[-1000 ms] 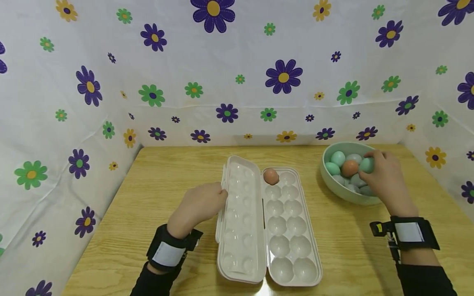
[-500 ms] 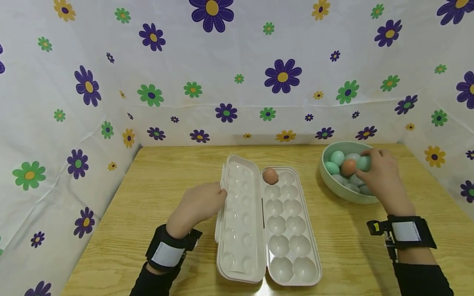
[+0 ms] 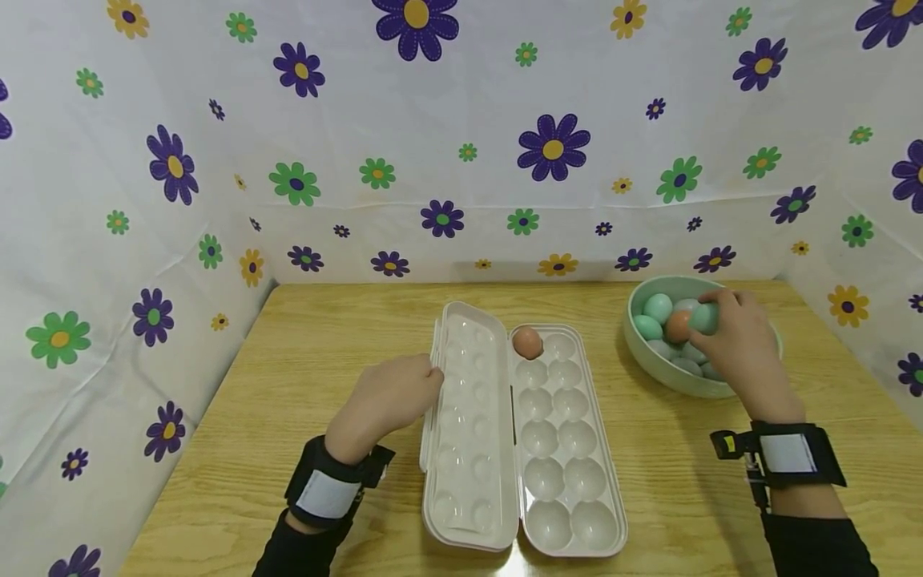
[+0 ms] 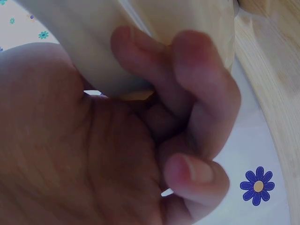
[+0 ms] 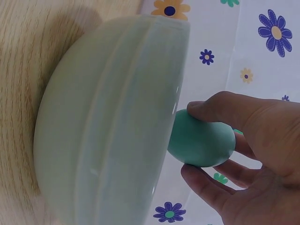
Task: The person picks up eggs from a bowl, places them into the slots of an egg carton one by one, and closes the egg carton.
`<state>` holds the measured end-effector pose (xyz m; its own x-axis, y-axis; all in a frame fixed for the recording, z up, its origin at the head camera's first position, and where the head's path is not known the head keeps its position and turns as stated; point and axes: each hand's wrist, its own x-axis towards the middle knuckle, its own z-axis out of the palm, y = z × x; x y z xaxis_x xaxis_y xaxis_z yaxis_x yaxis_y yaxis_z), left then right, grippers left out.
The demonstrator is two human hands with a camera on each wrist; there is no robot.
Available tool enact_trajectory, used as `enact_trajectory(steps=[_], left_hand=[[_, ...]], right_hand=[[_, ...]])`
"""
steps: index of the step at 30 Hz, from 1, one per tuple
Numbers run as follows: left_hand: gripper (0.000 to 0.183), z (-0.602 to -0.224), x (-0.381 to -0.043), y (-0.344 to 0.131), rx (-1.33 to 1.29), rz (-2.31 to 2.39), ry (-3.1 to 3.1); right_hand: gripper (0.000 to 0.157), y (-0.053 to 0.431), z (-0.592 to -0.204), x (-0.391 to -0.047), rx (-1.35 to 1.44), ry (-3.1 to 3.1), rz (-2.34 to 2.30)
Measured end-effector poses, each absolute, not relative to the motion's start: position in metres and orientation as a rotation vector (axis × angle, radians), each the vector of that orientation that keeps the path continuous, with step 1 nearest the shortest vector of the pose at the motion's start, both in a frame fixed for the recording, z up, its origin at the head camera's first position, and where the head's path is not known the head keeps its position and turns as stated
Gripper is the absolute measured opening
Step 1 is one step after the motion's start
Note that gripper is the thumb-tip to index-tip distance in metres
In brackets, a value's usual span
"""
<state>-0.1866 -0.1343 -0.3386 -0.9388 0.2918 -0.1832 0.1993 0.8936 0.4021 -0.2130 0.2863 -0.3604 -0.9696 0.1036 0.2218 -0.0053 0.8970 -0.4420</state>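
My right hand (image 3: 743, 340) pinches a green egg (image 5: 201, 138) between thumb and fingers, just above the rim of a pale green bowl (image 3: 667, 373). Several eggs lie in that bowl, among them a brown egg (image 3: 679, 327) and a light green egg (image 3: 658, 308). At the middle of the table lies a white plastic egg carton (image 3: 604, 449) with its lid (image 3: 461, 481) folded out to the left. One brown egg (image 3: 528, 343) sits in its far left cup. My left hand (image 3: 385, 401) grips the lid's left edge, fingers curled in the left wrist view.
Bowl and carton stand on a wooden table (image 3: 346, 320). A white cloth (image 3: 324, 128) printed with flowers hangs behind and along both sides. Each wrist wears a black strap (image 3: 796, 454) with a camera.
My right hand has shifted slightly left with the green egg, over the bowl. The left hand stays on the lid, and the carton has not moved.
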Motion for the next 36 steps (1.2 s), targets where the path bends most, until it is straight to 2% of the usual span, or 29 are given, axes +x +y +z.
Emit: enact_trajectory(steps=[36], left_hand=[[0.037, -0.338, -0.187, -0.135, 0.37, 0.575, 2.816]], right_hand=[[0.053, 0.266, -0.353, -0.217, -0.071, -2.811, 0.732]])
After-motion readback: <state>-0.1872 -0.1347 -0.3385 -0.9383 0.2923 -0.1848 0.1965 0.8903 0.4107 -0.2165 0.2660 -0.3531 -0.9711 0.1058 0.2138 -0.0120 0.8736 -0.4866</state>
